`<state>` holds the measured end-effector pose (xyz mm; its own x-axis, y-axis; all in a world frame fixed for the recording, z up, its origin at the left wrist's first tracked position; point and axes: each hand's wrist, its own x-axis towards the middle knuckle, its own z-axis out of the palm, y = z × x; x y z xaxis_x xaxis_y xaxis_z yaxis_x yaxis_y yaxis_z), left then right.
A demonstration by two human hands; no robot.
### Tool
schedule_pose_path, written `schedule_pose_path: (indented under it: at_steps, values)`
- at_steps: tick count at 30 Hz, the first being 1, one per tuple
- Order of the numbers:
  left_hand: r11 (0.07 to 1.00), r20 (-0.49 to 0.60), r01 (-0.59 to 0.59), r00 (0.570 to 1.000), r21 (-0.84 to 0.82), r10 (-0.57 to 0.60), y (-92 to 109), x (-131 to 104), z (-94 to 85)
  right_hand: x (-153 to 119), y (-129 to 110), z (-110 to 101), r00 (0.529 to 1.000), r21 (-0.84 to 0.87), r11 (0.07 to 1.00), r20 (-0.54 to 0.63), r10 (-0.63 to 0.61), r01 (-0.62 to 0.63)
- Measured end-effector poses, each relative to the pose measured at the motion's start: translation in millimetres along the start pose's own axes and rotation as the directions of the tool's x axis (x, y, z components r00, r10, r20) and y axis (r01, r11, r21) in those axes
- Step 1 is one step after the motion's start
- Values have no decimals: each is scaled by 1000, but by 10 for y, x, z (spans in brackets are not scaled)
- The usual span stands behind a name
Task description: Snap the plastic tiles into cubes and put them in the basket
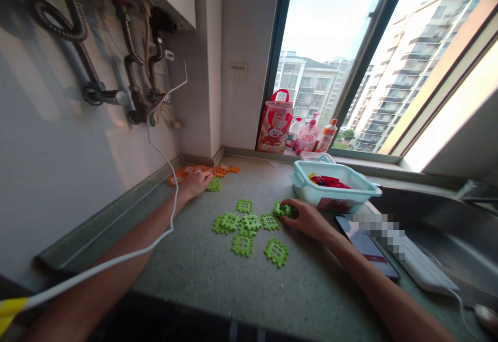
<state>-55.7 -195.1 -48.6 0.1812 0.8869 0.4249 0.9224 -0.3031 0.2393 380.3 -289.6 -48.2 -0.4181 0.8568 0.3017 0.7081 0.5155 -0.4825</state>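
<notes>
Reaching far across the worktop [202,279], the left hand [197,180] lies flat on orange tiles [194,171]; the right hand [305,217] pinches a green tile [282,209].

A speckled grey tabletop [218,279] runs along a pale wall [46,155] hung with pipes [128,67]. Daylight pours through a big window [334,36] facing apartment blocks [404,67]; a steel sink [447,228] sits rightward.

A pale blue tub [365,192] is sitting on my counter, red pieces [329,180] lying inside it. Behind it, bottles [311,135] and a red bag [274,124] are standing; a phone [368,246] is lying in front.
</notes>
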Motion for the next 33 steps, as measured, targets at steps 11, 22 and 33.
schedule_pose_path:
  at_steps: [11,22,33]
  values:
    - [979,177,-129,979,160,100,-6,-103,-221,3,59,34,1000,4,1000,-2,-8,8]
    - [972,236,-178,949,-156,212,515,-142,-146,-2,54,-30,993,-18,994,-44,-106,105]
    - [905,306,-264,878,-334,369,979,-180,-53,-15,-236,41,955,173,952,112,-274,253]
